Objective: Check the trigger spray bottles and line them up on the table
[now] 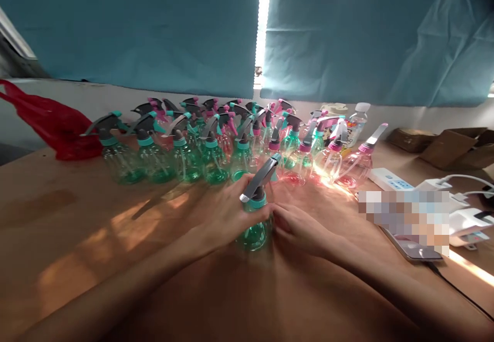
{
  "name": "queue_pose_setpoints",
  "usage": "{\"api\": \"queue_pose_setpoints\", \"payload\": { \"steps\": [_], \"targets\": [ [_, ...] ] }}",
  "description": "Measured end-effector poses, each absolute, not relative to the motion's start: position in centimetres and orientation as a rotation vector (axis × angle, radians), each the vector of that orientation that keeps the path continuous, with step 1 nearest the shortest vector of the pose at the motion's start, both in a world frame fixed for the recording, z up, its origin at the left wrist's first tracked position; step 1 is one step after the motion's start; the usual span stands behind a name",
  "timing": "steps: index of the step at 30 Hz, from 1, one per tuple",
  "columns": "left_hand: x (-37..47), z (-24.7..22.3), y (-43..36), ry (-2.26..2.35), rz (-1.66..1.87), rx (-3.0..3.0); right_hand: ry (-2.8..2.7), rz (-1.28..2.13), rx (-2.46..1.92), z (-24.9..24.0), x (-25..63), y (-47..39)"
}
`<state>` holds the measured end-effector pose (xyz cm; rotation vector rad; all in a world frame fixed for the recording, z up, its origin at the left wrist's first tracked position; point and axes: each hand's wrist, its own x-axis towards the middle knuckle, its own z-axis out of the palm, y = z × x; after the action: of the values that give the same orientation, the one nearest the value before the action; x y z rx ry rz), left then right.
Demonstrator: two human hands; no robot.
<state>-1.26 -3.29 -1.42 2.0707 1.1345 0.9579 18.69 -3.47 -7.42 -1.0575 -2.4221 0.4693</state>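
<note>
A green spray bottle (254,234) with a grey trigger head and teal collar stands upright on the wooden table (88,259), near the middle of the view. My left hand (231,213) is wrapped round its neck and upper body from the left. At the bottle's right side is my right hand (295,223), its fingers curled in and partly hidden, so whether they grip anything is unclear. Just behind, green spray bottles (189,164) stand in a row, with pink spray bottles (353,164) to the right and several more bottles further back.
A red plastic bag (69,131) lies at the back left. On the right are a white power strip (389,180) with chargers, a phone (417,249) on a cable, and cardboard boxes (455,146). A white-capped bottle (359,118) stands behind the pink ones, before teal curtains (135,33).
</note>
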Motion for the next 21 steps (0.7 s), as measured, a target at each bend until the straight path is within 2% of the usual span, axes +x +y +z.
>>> {"api": "queue_pose_setpoints", "payload": {
  "steps": [10,17,21],
  "targets": [
    [-13.3,-1.4,-6.9,1.499,1.041,1.954,-2.543,0.468,-0.976,-5.5,9.6,-1.9],
    [-25.0,-1.2,-7.3,2.024,1.206,1.763,-2.466,0.556,-0.828,-1.7,-3.0,1.8],
    [-32.0,-1.8,-5.2,2.121,1.372,1.660,-2.407,0.667,-0.997,0.7,-9.8,4.0]
  ]
}}
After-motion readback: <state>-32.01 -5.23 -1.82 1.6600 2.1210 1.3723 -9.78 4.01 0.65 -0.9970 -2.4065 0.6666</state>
